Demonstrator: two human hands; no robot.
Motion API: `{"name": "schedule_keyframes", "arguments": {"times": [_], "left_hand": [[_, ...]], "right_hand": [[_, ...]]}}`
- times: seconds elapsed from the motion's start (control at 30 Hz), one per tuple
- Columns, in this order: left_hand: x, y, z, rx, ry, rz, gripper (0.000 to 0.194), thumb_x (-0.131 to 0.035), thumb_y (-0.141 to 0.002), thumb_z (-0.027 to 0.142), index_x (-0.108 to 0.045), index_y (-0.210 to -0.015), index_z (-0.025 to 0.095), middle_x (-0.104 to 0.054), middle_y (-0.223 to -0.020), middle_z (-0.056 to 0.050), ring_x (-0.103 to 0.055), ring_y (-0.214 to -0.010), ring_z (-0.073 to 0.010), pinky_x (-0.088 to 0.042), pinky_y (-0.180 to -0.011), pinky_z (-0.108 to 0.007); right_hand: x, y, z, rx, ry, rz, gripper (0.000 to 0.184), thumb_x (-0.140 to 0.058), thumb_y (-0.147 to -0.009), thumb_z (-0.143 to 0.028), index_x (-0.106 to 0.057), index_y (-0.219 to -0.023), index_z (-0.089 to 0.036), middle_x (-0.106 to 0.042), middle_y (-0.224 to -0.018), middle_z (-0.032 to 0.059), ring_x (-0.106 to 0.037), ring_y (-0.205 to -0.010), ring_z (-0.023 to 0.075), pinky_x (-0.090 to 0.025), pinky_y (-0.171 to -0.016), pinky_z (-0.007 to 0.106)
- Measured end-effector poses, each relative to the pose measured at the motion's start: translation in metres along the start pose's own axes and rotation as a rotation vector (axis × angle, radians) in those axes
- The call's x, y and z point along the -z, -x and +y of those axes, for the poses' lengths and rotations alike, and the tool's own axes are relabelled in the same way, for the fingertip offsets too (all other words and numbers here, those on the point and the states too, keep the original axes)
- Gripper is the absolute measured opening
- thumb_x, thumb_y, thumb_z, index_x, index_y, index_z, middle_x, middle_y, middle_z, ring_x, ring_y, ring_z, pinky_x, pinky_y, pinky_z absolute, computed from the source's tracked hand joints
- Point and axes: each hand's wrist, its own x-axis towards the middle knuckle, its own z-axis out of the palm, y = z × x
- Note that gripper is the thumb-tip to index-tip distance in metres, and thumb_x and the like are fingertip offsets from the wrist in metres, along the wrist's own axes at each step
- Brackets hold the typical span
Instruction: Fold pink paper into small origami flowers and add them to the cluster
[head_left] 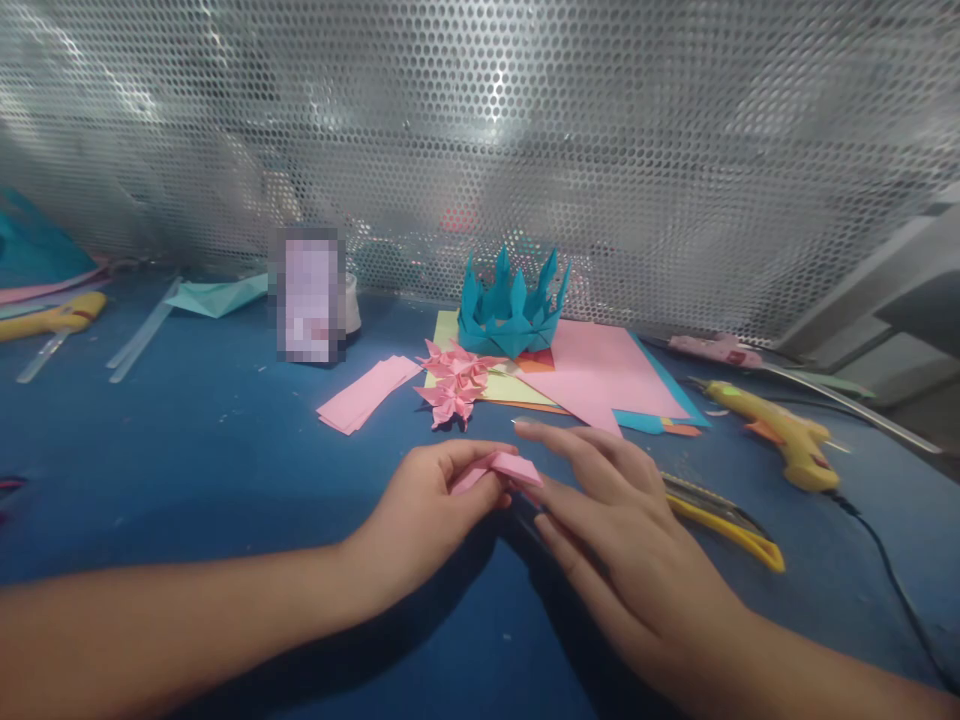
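Observation:
Between the thumb and fingers of my left hand (442, 490) is a folded pink paper strip (516, 467). My right hand (607, 510) is spread beside it, fingers stretched out, with a fingertip at or very near the strip's right end; whether it touches, I cannot tell. Just beyond my hands lie several folded pink paper flowers (454, 385). To their left is a small stack of pink paper strips (367, 395). A blue folded paper crown (512, 310) stands behind the flowers.
Coloured paper sheets (592, 370) lie under the crown. At right are a yellow glue gun (787, 430) with its cord and a yellow utility knife (727, 525). A blurred-out phone (311, 300) stands at back left, near glue sticks (146, 330). A perforated metal wall (480, 150) closes off the back.

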Motion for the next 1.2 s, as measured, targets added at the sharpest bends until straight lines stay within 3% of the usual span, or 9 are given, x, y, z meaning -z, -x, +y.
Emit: {"name": "schedule_keyframes", "arguments": {"times": [0.3,0.67,0.9,1.2], "left_hand": [[0.001,0.001,0.001,0.019,0.032,-0.078,0.025,-0.062,-0.078,0.032,-0.068,-0.098,0.016,-0.071,-0.089,-0.006,-0.065,-0.083,-0.0172,-0.050,-0.078,-0.028],[0.000,0.001,-0.001,0.037,0.152,-0.085,0.016,-0.061,-0.081,0.028,-0.067,-0.090,0.016,-0.069,-0.084,-0.003,-0.062,-0.075,-0.0108,-0.050,-0.075,-0.023],[0.001,0.001,-0.003,0.044,0.154,-0.164,0.016,-0.058,-0.083,0.026,-0.066,-0.094,0.017,-0.067,-0.089,-0.003,-0.061,-0.079,-0.0109,-0.050,-0.075,-0.022],[-0.001,0.002,-0.003,0.087,0.139,-0.145,0.010,-0.056,-0.080,0.017,-0.063,-0.088,0.014,-0.061,-0.084,-0.001,-0.055,-0.072,-0.0085,-0.049,-0.074,-0.022]], "right_hand": [[-0.004,-0.003,0.009,-0.018,-0.003,0.094,0.022,-0.052,-0.084,-0.022,-0.064,-0.102,-0.025,-0.053,-0.126,0.0080,-0.042,-0.115,0.0303,-0.035,-0.092,0.051],[-0.012,-0.007,0.017,-0.097,-0.239,0.222,0.014,-0.059,-0.080,-0.018,-0.056,-0.092,-0.024,-0.061,-0.100,0.0056,-0.053,-0.101,0.0237,-0.041,-0.086,0.043],[-0.016,-0.008,0.017,-0.149,-0.346,0.226,0.013,-0.062,-0.077,-0.014,-0.055,-0.081,-0.023,-0.060,-0.078,0.0003,-0.056,-0.078,0.0180,-0.045,-0.069,0.032],[-0.020,-0.010,0.018,-0.123,-0.379,0.220,0.008,-0.064,-0.078,-0.018,-0.057,-0.078,-0.022,-0.062,-0.072,-0.0016,-0.056,-0.070,0.0155,-0.044,-0.064,0.029]]}}
